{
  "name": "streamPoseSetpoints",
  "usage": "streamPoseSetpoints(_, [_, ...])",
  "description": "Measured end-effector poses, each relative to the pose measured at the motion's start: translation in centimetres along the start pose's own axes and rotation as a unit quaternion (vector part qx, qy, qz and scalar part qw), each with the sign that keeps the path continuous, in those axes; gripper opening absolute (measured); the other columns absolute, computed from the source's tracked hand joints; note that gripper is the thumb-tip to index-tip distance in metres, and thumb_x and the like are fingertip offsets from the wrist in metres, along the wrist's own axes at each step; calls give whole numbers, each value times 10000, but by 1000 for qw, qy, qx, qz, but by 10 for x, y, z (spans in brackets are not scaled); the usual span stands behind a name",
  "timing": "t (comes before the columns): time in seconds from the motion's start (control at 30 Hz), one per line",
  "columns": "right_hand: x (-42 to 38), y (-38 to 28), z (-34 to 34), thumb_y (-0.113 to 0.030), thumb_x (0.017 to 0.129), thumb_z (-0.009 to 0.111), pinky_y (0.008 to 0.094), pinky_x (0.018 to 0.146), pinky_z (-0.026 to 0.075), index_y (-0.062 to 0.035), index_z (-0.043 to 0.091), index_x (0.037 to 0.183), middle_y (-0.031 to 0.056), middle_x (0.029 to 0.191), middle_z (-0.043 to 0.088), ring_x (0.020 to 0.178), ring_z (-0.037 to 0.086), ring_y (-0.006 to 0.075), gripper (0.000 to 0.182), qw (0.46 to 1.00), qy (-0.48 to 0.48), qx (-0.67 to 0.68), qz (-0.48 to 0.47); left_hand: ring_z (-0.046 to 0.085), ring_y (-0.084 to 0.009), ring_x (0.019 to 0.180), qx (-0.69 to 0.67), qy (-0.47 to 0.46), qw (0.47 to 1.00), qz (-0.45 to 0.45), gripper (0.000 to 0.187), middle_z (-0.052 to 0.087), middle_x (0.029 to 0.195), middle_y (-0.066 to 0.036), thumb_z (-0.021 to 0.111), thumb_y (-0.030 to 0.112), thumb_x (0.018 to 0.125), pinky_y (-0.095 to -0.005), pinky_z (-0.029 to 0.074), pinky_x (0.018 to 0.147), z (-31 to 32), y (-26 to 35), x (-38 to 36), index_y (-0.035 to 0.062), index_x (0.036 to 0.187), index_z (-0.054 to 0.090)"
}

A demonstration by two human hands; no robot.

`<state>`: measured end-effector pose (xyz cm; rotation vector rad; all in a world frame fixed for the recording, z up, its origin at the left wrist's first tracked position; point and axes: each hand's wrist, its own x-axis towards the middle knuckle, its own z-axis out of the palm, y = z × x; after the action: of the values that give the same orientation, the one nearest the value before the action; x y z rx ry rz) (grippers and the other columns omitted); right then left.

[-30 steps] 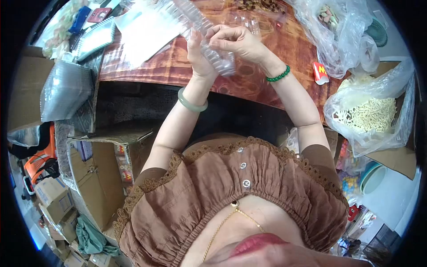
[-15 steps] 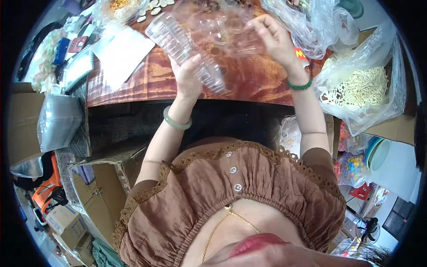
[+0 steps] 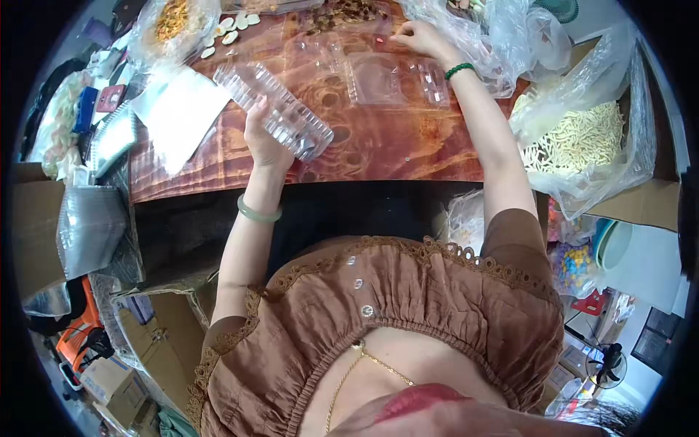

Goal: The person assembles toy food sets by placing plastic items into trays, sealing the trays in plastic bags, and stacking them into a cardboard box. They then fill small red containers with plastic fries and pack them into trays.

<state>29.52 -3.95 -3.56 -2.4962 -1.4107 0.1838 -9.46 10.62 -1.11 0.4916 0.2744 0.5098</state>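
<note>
My left hand (image 3: 263, 138) is closed around a stack of clear plastic trays (image 3: 287, 120), held tilted above the left part of the wooden table (image 3: 240, 160). Several clear plastic trays (image 3: 375, 79) lie on the table in front of me. Beyond them, my right hand (image 3: 426, 40) reaches to the far right, its thumb and fingers drawn together low over the tabletop. Whatever is between those fingertips is too small or too clear to make out. Beside them shows a small red piece (image 3: 379, 41).
White sheets (image 3: 182, 109) lie at the left. Brown dried pieces (image 3: 342, 14), pale slices (image 3: 231, 35) and an orange-filled bag (image 3: 173, 29) are at the back. A plastic-lined box of cream-coloured sticks (image 3: 575, 138) stands at the right. Plastic bags (image 3: 502, 44) crowd the back right.
My right hand has moved up and left, farther across the table. My left hand has drawn left and lower with the tray stack. The trays on the table, blurred before, now lie still.
</note>
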Motion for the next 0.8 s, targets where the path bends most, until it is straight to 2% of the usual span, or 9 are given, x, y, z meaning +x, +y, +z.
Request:
streamPoseSetpoints(0.33, [-4,-46,7,-244,837,628,390,693,516,-52,662,917,132,836,693,750,667,293,211,993,104,-47,15,569,-157,764,24,21,999,15,296,526,797,4,636,311,804,-313,489,679,2,-2,-2,119,997,520])
streamPoseSetpoints(0.47, [-134,-83,-96,-178,898,638,224,606,459,-19,614,878,-10,760,605,696,567,53,162,973,67,221,25,572,-172,787,10,27,1000,10,349,526,825,-5,632,336,807,-335,497,703,-6,7,-3,104,1042,519])
streamPoseSetpoints(0.5, [-176,-82,-118,-130,893,644,211,622,454,-13,617,881,-11,768,609,713,567,58,121,980,24,200,-11,574,-167,808,22,60,998,6,364,534,842,-6,622,354,814,-346,500,727,0,11,-5,102,1055,521])
streamPoseSetpoints(0.53, [-220,-79,-131,-91,878,646,225,636,463,-15,627,894,-8,784,621,712,561,67,80,956,-100,256,102,574,-167,808,21,63,998,5,364,534,842,-6,622,354,814,-346,500,727,3,16,-6,102,1055,521])
streamPoseSetpoints(0.57, [-261,-72,-127,-39,855,637,256,653,479,-7,631,862,-4,779,628,729,568,79,33,942,-166,289,41,577,-163,800,27,76,997,14,365,538,838,-5,617,362,816,-331,502,705,7,21,-5,104,1057,526])
streamPoseSetpoints(0.6, [-301,-69,-122,-37,819,640,311,667,501,6,639,842,85,745,654,723,632,155,48,948,-256,123,145,580,-160,792,32,89,995,25,366,543,834,-4,612,370,819,-315,504,684,7,23,-4,106,1059,530])
streamPoseSetpoints(0.67, [-344,-68,-103,-72,749,664,379,679,507,-32,637,786,157,782,650,775,652,288,61,924,-246,-202,213,583,-135,738,26,51,998,7,352,551,815,8,609,381,821,-276,498,611,-11,23,1,118,1045,541])
streamPoseSetpoints(0.73, [-309,-131,-119,-133,773,667,420,695,505,-42,643,826,185,812,646,813,630,359,108,957,-177,-136,184,572,-109,654,23,48,998,26,320,538,752,27,611,383,821,-239,477,539,-1,22,1,127,1000,542])
streamPoseSetpoints(0.8, [-271,-155,-95,-193,803,687,411,699,501,-87,652,951,125,833,645,791,625,326,186,996,-19,-29,84,563,-95,622,20,27,999,24,305,530,727,36,611,382,821,-237,475,532,-13,19,5,130,977,536])
